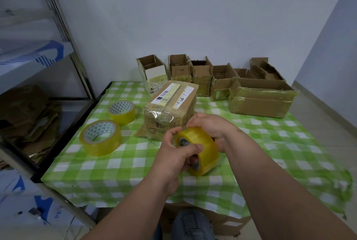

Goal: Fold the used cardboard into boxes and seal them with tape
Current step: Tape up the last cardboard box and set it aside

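Both hands hold the translucent yellow roll of packing tape above the near half of the green-and-white checked table. Left hand: fingers curled round the roll, thumb across its core. Right hand: fingers clasp the far rim, tips on the top surface, apparently feeling for the loose tape end.

The closed brown cardboard box with white barcode labels sits just behind the roll, top seam already under glossy tape.

Judged step: freeing the tape end. Advice: keep the left hand steady as an axle, drag a fingernail round the roll until it catches, peel squarely so the film does not split.

Two spare yellow tape rolls lie left of the box. A row of open-topped cardboard boxes stands by the wall.
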Available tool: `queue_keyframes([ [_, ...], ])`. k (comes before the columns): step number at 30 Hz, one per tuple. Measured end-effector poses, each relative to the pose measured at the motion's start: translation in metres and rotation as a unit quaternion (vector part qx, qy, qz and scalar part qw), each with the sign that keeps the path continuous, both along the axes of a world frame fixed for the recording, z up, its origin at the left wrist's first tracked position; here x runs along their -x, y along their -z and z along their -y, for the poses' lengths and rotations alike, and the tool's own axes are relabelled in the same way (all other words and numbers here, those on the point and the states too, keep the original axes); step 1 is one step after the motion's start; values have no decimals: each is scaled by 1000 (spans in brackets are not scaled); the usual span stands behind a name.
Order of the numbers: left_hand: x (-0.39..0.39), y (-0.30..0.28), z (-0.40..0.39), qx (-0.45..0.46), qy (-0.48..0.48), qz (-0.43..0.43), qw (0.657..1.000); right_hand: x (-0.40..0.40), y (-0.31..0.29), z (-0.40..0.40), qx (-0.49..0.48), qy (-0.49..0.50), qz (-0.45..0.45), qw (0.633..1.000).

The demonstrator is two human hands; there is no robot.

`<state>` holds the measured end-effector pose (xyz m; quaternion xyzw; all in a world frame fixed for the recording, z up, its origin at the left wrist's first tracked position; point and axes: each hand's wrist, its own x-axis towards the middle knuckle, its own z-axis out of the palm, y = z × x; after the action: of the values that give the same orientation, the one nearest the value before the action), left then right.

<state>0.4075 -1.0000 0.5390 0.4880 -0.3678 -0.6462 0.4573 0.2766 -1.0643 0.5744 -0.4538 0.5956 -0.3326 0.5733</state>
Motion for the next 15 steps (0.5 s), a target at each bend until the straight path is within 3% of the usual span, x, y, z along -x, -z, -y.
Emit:
queue_keyframes([
  [9,-2,-3,-1,-10,28,-15,999,2,2,-3,0,-3,16,1000],
  [15,-4,-3,-5,12,24,21,999,0,-3,-3,-14,-7,-10,1000],
])
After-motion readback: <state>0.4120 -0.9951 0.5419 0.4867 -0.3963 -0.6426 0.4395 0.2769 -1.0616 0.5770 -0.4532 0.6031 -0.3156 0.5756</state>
